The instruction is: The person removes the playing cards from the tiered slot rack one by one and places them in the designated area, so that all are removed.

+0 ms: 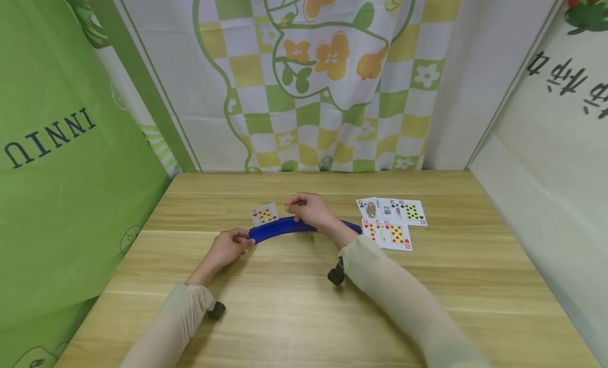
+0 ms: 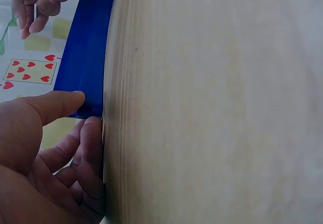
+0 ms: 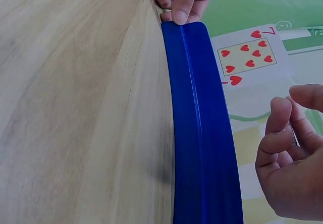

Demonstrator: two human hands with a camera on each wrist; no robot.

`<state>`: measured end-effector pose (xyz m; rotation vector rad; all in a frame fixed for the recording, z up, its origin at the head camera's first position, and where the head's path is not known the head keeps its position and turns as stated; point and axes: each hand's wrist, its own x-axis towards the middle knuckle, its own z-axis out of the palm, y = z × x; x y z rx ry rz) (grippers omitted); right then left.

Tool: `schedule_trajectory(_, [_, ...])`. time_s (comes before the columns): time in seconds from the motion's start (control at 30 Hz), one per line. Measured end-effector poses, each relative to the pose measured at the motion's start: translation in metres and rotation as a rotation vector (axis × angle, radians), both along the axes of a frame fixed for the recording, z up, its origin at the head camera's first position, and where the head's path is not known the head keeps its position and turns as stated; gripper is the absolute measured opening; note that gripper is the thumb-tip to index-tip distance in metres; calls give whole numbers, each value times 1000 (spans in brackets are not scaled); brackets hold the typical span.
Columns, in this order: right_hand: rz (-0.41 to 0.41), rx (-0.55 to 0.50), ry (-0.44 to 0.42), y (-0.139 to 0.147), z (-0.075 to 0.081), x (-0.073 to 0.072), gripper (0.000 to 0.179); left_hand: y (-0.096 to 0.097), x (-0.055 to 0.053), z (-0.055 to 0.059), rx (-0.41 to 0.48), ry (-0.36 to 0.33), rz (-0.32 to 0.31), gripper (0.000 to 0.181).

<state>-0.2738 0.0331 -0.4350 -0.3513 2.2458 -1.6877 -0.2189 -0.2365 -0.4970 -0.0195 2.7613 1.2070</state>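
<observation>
A curved blue playing-card holder point(image 1: 280, 228) lies across the middle of the table. The seven of hearts point(image 1: 264, 214) stands upright in its slot near the left end, face toward me. My left hand point(image 1: 229, 246) pinches that end, thumb on the top face and fingers curled at its end and edge, as the left wrist view shows. Over the holder's middle hovers my right hand point(image 1: 310, 208), fingers loosely bent and no card between them. In the right wrist view its thumb and index fingertips point(image 3: 281, 108) come close together, apart from the holder point(image 3: 199, 113).
Right of the holder several face-up cards lie overlapping in two rows: black cards with the ten of spades point(image 1: 412, 212) behind, red ones with the eight of hearts point(image 1: 398, 234) in front. The wooden table point(image 1: 294, 315) meets a patterned curtain point(image 1: 328, 120) at the back.
</observation>
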Motion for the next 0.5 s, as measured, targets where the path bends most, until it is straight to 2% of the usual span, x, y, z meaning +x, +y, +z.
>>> schedule_trajectory(0.17, [14, -8, 8, -6, 1, -1, 27, -1, -1, -1, -4, 5, -1, 32])
schedule_trajectory(0.5, [12, -16, 13, -19, 5, 0, 18, 0, 0, 0, 3, 7, -1, 31])
